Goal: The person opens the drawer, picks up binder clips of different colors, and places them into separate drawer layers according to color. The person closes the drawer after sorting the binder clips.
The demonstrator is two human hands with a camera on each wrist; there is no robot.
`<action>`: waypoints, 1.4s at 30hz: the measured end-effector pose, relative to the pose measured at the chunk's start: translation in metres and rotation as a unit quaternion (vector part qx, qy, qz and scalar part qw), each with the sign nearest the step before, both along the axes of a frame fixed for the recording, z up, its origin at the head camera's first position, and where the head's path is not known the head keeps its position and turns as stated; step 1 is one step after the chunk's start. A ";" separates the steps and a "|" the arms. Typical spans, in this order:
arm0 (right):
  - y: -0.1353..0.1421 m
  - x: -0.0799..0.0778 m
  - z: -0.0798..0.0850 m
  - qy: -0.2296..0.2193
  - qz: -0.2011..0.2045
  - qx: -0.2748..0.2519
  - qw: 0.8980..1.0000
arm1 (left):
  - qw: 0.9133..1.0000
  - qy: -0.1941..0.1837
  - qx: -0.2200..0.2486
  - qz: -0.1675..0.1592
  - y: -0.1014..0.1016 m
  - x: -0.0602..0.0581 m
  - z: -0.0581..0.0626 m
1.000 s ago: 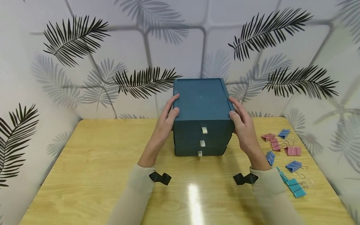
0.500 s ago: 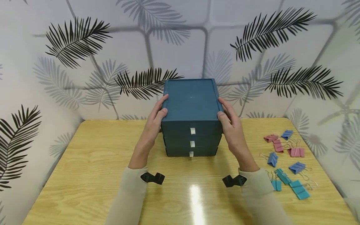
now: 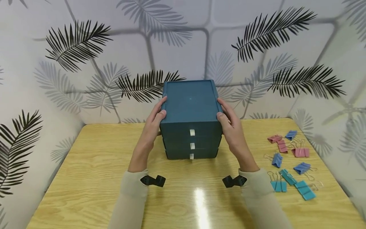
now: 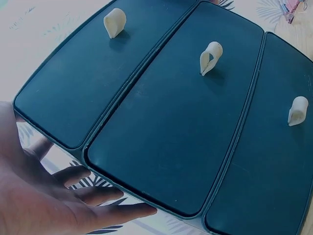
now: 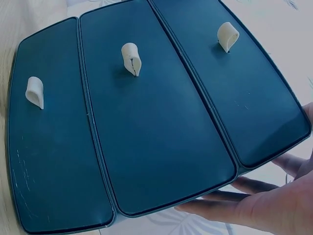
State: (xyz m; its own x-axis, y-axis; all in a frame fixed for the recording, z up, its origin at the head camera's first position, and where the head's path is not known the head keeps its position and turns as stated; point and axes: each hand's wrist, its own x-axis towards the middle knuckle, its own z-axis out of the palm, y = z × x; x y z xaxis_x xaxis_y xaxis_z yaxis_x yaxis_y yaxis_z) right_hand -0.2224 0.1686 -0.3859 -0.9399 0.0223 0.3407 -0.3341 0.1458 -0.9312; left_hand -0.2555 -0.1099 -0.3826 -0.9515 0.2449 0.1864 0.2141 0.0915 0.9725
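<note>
A dark blue drawer box (image 3: 190,101) with three stacked drawers, each bearing a white pull tab (image 3: 192,132), stands near the back of the wooden table. My left hand (image 3: 150,128) lies against its left side, thumb at the upper front corner and index finger at the top edge. On the opposite side my right hand (image 3: 233,130) presses in the same way. In the left wrist view, straight spread fingers (image 4: 98,193) extend along the box's side. The right wrist view shows extended fingers (image 5: 220,208) there too. All the drawers look closed; the box's back is hidden.
At the table's right lie several binder clips: pink clips (image 3: 282,146), blue clips (image 3: 302,168) and teal clips (image 3: 304,190). Behind the table (image 3: 85,178) rises a pale wall covering (image 3: 183,51) with a leaf pattern.
The drawer box has shifted left across the table between my two hands, mostly in the first half second. More of the teal clips shows now beside my right sleeve.
</note>
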 end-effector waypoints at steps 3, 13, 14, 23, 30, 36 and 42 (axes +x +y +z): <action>-0.003 -0.002 0.000 0.006 0.002 0.000 1.000 | 1.000 0.008 0.001 0.003 -0.002 0.000 -0.001; -0.010 -0.003 -0.006 0.031 0.011 -0.006 0.999 | 1.000 -0.001 0.022 -0.015 -0.010 0.003 0.000; -0.010 -0.003 -0.007 0.031 0.011 -0.008 0.999 | 1.000 -0.001 0.023 -0.017 -0.010 0.003 0.001; -0.001 0.003 -0.013 0.032 0.007 -0.004 0.999 | 0.999 0.017 0.027 -0.021 -0.002 0.007 -0.004; 0.006 0.010 -0.007 0.022 0.028 -0.005 0.999 | 0.999 0.026 0.028 -0.014 0.000 0.007 -0.007; 0.009 0.021 0.004 0.063 0.013 -0.001 0.998 | 0.999 0.043 0.026 -0.009 0.000 0.005 -0.007; 0.008 0.038 0.012 0.114 -0.086 -0.017 0.990 | 0.999 0.040 0.020 -0.015 0.000 0.007 -0.007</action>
